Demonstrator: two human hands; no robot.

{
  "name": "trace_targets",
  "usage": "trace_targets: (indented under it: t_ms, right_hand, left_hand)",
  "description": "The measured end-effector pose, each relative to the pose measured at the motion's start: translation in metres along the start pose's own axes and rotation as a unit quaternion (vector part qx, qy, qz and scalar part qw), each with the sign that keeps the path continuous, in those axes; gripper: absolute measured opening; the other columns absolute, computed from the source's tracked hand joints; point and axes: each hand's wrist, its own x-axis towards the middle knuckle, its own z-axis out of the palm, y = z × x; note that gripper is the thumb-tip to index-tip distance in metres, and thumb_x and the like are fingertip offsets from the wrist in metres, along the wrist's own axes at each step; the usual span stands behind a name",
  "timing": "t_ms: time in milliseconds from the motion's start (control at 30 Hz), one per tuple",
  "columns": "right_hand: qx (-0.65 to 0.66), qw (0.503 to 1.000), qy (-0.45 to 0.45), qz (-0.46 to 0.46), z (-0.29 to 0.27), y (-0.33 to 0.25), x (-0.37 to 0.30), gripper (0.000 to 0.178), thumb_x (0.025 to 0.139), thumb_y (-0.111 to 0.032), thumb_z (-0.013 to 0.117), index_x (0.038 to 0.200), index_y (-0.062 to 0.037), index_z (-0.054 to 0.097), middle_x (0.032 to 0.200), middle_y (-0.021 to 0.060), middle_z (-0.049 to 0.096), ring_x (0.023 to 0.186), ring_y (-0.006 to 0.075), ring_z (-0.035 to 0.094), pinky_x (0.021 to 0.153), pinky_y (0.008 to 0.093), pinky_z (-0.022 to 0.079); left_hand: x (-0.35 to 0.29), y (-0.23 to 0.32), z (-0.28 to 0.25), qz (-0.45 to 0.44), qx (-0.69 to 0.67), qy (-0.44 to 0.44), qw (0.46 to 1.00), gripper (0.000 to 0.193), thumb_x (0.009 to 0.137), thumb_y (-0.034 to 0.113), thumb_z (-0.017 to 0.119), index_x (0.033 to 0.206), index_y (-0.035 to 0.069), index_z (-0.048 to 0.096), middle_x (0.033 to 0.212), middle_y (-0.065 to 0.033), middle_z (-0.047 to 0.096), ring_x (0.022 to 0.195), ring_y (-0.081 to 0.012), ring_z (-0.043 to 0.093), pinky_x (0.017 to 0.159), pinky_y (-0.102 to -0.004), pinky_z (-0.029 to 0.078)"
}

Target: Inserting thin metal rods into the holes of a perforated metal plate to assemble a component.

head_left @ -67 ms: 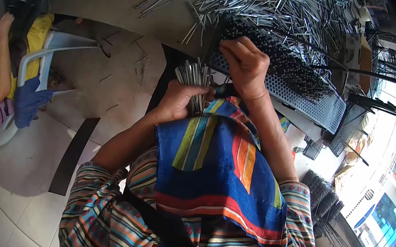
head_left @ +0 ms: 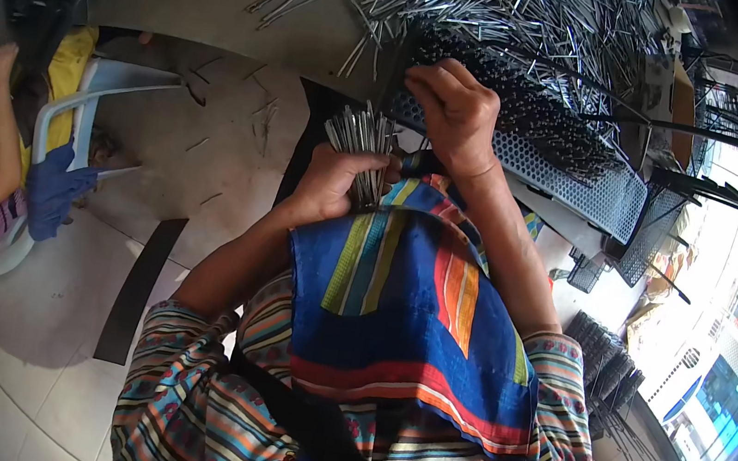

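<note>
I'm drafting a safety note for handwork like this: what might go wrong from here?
The left hand grips a bundle of thin metal rods whose upper ends fan out unevenly, so some might slip loose if the grip eases. The ungloved right hand is close to the densely packed dark rods at the perforated metal tray; their exposed ends could scratch it.

Pale tiled floor (head_left: pixel 39 402) with thin joints at the lower left, browner and duller farther up, light-blue plastic chair with curved armrests (head_left: pixel 124 75) on the left, bright window-like opening (head_left: pixel 704 303) along the right, white light glaring through it, dimmer upper left.
</note>
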Motion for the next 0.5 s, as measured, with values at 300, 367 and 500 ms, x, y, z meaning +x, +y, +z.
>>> trace_targets:
  t_ms: [300,367,500]
  right_hand:
    - [-0.053,0.998,-0.018,0.005,0.0,-0.003,0.009,0.01,0.074,-0.008,0.073,0.084,-0.0079,0.072,0.078,0.0055,0.062,0.067,0.0247,0.064,0.058,0.0316,0.05]
    - [-0.065,0.997,-0.026,0.013,0.001,-0.006,0.012,0.01,0.074,-0.012,0.072,0.084,-0.0094,0.072,0.078,0.0047,0.063,0.068,0.0247,0.065,0.058,0.0318,0.05]
    - [-0.095,0.994,-0.037,0.035,-0.003,-0.005,0.012,0.01,0.075,-0.013,0.072,0.084,-0.0104,0.072,0.08,0.0034,0.063,0.069,0.0245,0.065,0.059,0.0325,0.051]
  left_hand:
    - [0.002,0.001,0.001,-0.025,0.005,-0.023,0.999,0.023,0.084,0.003,0.066,0.106,-0.002,0.061,0.093,-0.0135,0.068,0.081,-0.0227,0.068,0.07,-0.0338,0.057]
    - [0.001,0.001,0.001,-0.024,0.009,-0.03,0.999,0.024,0.083,0.002,0.066,0.107,-0.001,0.06,0.093,-0.0137,0.068,0.081,-0.0234,0.068,0.071,-0.0343,0.057]
    - [0.004,0.0,-0.001,-0.02,0.024,-0.059,0.998,0.026,0.083,0.001,0.065,0.108,-0.001,0.059,0.093,-0.0147,0.068,0.082,-0.0255,0.068,0.072,-0.0358,0.057]
